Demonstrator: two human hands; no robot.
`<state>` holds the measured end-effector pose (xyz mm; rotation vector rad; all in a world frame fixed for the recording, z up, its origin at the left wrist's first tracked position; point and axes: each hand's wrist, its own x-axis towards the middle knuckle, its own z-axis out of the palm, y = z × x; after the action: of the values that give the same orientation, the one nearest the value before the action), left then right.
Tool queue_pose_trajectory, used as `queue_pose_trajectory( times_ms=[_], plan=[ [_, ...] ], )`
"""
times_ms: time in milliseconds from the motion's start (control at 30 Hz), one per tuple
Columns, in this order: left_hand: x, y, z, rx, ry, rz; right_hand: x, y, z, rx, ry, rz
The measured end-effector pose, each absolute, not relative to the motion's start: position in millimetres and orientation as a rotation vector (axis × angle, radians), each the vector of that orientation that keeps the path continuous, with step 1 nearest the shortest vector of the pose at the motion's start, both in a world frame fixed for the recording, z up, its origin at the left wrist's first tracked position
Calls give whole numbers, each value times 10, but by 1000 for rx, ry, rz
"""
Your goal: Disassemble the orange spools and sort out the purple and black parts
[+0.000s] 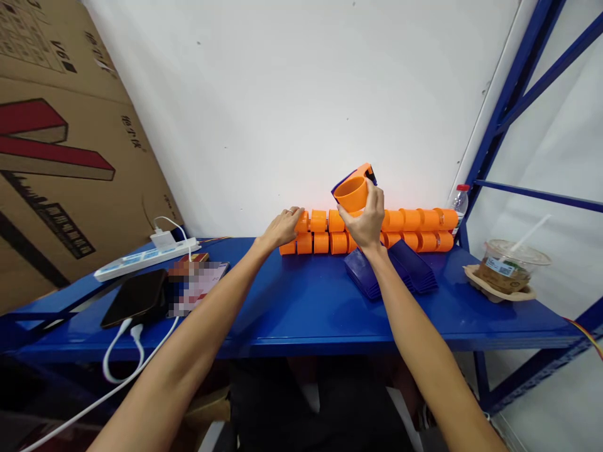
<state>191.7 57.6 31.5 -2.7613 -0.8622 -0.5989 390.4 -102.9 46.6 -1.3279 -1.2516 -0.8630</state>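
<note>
My right hand (370,223) is closed around an orange cup (352,195), raised above the stacked rows with its round mouth facing me. Behind that cup a dark blue panel edge and an orange bracket-like part with a black piece show; how they join is hidden. At the left end of the upper row, the fingers of my left hand (286,226) are wrapped over another orange cup (304,221), partly covering it. Several similar orange cups (321,243) lie on their sides in two stacked rows against the wall. In front of them rest piles of flat dark blue panels (362,276).
On the blue table (292,307), a power strip (146,258), a black phone (135,297) and white cables lie left. A lidded drink cup (506,267) in a carton holder and a bottle (460,199) stand right. A large cardboard box (70,144) and blue rack posts flank the table.
</note>
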Motion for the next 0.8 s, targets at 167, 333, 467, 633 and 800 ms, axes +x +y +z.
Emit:
queue_pose_trajectory(
  times_ms=[167, 333, 467, 633, 800],
  plan=[
    [1986, 610, 297, -2782, -807, -708, 3949, -977, 425, -1310, -1255, -867],
    [2045, 651, 244, -2815, -748, -801, 3970, -952, 401, -1310, -1264, -862],
    [2066, 704, 148, -2869, -704, -932, 3969, -939, 396, -1311, -1266, -863],
    [2047, 760, 107, -2911, -711, -937, 3937, -969, 407, -1378, -1276, -839],
    [1826, 747, 181, -2914, -759, -1147, 3866, -1019, 421, -1387, -1289, -796]
  ],
)
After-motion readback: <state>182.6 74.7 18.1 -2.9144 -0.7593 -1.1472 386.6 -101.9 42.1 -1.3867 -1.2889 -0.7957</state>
